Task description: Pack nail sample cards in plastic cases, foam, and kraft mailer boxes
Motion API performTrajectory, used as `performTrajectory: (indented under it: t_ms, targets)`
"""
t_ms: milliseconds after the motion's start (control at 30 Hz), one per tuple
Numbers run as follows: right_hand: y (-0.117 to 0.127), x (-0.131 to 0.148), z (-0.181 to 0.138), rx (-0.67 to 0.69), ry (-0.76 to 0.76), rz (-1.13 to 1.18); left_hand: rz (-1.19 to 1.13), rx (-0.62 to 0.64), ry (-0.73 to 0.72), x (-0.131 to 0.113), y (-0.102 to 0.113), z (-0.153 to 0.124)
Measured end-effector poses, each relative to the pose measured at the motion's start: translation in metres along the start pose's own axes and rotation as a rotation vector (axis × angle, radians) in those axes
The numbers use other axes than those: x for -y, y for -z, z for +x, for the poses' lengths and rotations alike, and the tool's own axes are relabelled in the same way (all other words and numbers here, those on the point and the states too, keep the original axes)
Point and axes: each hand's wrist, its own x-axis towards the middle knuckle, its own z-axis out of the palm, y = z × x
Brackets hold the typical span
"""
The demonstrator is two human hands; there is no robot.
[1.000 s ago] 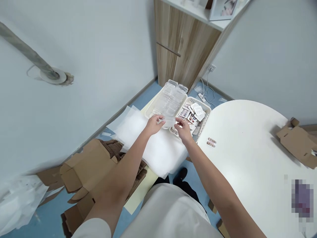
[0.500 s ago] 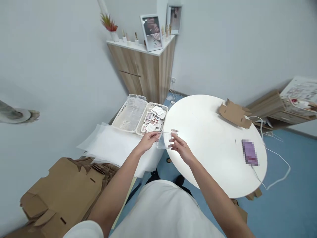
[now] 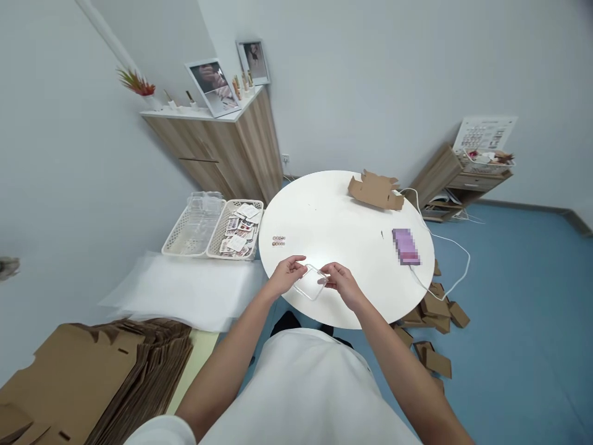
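Bench point(image 3: 343, 247), round and white, bears an open brown carton point(image 3: 376, 190) near its far edge. Over its near edge, the left hand point(image 3: 283, 277) and right hand point(image 3: 343, 285) each clamp their grip on a clear plastic case point(image 3: 310, 283), already lifted. Toward the bench's left side, a small nail set point(image 3: 278, 241) lies outside the case, not yet in either hand.

Two picture frames point(image 3: 213, 88) and a red-green plant point(image 3: 135, 83) stand on the wood-grain cabinet point(image 3: 199, 139).

Packing workroom with stacked cardboard point(image 3: 88, 364)
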Motion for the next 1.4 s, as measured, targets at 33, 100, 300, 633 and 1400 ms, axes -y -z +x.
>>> performTrajectory:
  t_ms: [33,100,300,633,1400]
  targets:
    - [0.003,0.000,-0.003,0.005,-0.004,-0.013,0.027,0.017,0.001,-0.001,-0.006,0.001]
    - [0.007,-0.003,-0.008,-0.005,0.002,-0.036,0.065,0.053,-0.007,-0.005,-0.016,0.004]
    - [0.013,-0.012,-0.021,-0.232,0.058,0.116,-0.026,0.028,0.004,-0.012,-0.023,0.012]
    - [0.009,-0.005,-0.025,-0.421,0.087,0.192,-0.095,0.200,-0.006,0.000,-0.027,0.016]
    - [0.051,0.006,-0.039,-0.200,0.363,-1.001,-0.070,0.188,0.031,0.022,-0.065,0.038]
